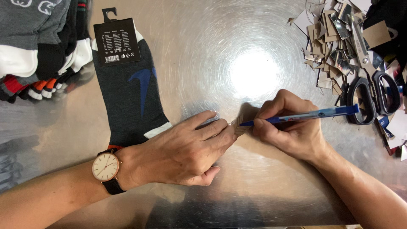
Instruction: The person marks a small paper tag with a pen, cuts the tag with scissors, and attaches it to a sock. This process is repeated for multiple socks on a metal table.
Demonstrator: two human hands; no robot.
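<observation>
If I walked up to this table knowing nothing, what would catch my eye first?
Probably the bright glare on the metal table, just above the two hands. The right hand holds a blue pen to a small card piece pinched by the left hand; a dark sock lies left, scissors right.

Bright overhead light; strong round glare on metal desk above your hands. Soft shadows beneath them. Focus sharp, edges slightly dimmer.

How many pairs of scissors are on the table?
1. The scissors, with black handles, lie at the right edge beside the cardboard scraps. The scraps may hide more.
</observation>
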